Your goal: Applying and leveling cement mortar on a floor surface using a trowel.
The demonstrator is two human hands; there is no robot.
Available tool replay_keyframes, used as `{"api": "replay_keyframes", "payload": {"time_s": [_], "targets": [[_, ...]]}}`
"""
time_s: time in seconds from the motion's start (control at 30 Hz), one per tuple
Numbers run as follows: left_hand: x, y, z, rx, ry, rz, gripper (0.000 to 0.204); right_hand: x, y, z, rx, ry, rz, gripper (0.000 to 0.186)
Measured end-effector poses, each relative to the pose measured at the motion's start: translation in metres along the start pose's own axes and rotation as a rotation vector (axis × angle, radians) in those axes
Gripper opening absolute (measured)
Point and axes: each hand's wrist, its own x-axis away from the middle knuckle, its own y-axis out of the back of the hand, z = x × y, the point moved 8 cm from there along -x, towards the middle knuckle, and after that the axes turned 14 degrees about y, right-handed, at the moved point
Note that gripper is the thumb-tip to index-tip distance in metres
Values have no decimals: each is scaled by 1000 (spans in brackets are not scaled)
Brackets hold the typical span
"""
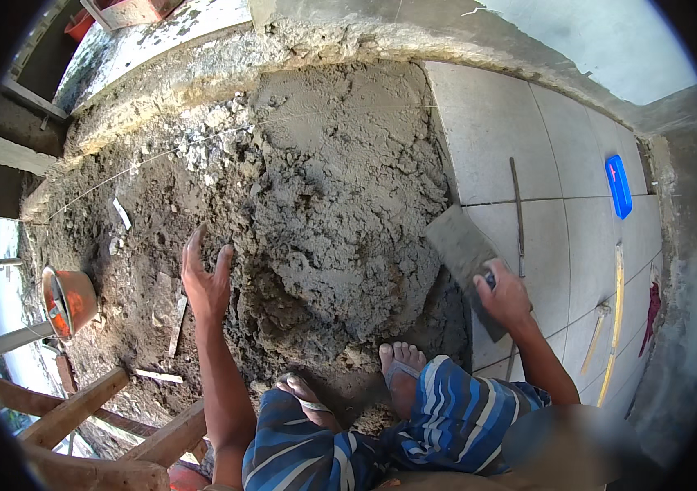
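My right hand [502, 293] is closed round the handle of a flat rectangular plastering trowel [461, 245]. The trowel's grey, mortar-smeared blade lies along the edge between the wet mortar [348, 196] and the laid floor tiles [504, 123]. Held above the rough soil to the left, my left hand [206, 274] is empty, its fingers apart and slightly curled. The mortar bed is smoother at the far end and lumpy nearer my feet, with a dark hollow on its near left side.
A thin string [132, 166] crosses the far part of the floor. An orange bucket [70, 301] and wooden beams [78, 405] are at left. On the tiles lie a metal rod [518, 213], a blue tray [618, 186], a yellow level-like strip [613, 319] and a hammer-like tool [595, 337].
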Motion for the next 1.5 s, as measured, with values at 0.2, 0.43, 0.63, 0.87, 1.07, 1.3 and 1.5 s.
{"api": "replay_keyframes", "payload": {"time_s": [0.2,0.43,0.63,0.87,1.07,1.3,1.5], "targets": [[45,54,-7,266,60,-15,62,48,-39,85,-31,333,227,36],[69,56,-27,553,182,176,50,-51,-59,125,210,650,167,26],[94,101,-116,622,16,295,52,-147,-19,86,91,244,129,28],[197,199,-216,110,-250,395,75,-95,17,35,1,-121,-2,43],[200,114,-215,59,-272,565,62,-100,-31,93,-71,-50,83,38],[195,67,-220,-191,-436,646,52,-41,-80,159,-253,168,313,36],[199,79,-231,-195,-439,651,58,-34,-85,135,-707,301,-65,42]]}}
